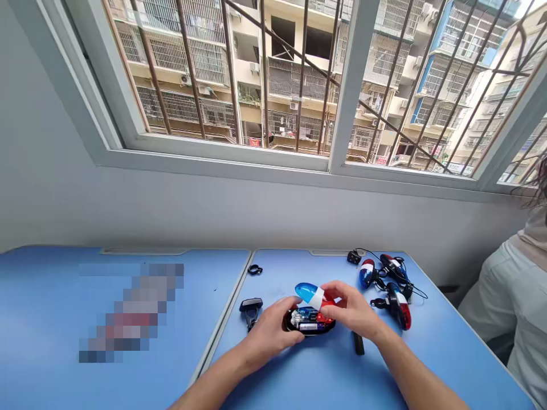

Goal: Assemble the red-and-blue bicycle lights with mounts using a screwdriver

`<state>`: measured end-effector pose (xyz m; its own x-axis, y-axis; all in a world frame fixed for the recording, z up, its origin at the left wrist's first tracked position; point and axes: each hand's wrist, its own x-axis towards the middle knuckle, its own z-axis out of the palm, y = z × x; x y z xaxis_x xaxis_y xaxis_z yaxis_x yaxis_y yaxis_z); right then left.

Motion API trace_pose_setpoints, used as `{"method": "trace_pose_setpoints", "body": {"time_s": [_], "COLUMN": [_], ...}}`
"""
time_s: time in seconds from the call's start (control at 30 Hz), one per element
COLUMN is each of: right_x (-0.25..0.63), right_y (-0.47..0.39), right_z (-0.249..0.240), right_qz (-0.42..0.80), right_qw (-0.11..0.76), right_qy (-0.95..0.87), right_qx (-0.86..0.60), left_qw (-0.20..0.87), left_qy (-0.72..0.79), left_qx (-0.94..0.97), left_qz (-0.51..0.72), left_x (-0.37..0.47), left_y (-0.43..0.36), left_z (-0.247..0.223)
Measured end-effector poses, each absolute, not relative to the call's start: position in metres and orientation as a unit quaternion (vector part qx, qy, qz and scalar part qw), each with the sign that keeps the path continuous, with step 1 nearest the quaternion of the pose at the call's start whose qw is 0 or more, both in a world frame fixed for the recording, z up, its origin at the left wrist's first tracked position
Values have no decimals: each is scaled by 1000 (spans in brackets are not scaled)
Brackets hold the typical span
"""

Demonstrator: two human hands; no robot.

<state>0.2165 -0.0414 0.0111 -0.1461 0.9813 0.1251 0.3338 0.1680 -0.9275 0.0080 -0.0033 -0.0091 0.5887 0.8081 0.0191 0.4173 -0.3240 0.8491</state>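
Note:
My left hand [273,330] grips the left end of an opened black light housing [311,333]. Batteries and electronic parts show inside it. In my right hand [354,310] is a glossy lens cover [308,293], blue at one end, white in the middle and red at the other. The cover is tilted just above the housing, its red end between my fingers. Whether the two touch I cannot tell. A black mount [251,310] stands left of my left hand, and a flat black piece [358,344] lies below my right hand.
Several similar red, white and blue lights [399,307] with black cables lie at the right. A black ring clamp [255,269] sits near the back. A seam [226,307] divides the blue tables below a barred window. A person [496,302] stands at the right edge.

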Motion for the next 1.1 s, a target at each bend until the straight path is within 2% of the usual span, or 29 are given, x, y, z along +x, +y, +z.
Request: {"method": "trace_pose_setpoints", "body": {"time_s": [0.27, 0.37, 0.53, 1.1], "right_x": [215, 214, 210, 211], "right_y": [-50, -52, -56, -54], "right_z": [6, 3, 7, 4], "right_qz": [279, 253, 209, 169], "right_qw": [307, 284, 264, 284], "right_qy": [-739, -769, -820, -854], "right_qx": [-531, -514, -464, -403], "left_qw": [645, 691, 699, 704], "left_qy": [311, 280, 288, 266], "left_qx": [640, 608, 595, 590], "left_qz": [279, 274, 273, 291], "left_x": [5, 0, -4, -4], "left_y": [8, 7, 8, 5], "left_z": [-18, -19, -24, -21]}}
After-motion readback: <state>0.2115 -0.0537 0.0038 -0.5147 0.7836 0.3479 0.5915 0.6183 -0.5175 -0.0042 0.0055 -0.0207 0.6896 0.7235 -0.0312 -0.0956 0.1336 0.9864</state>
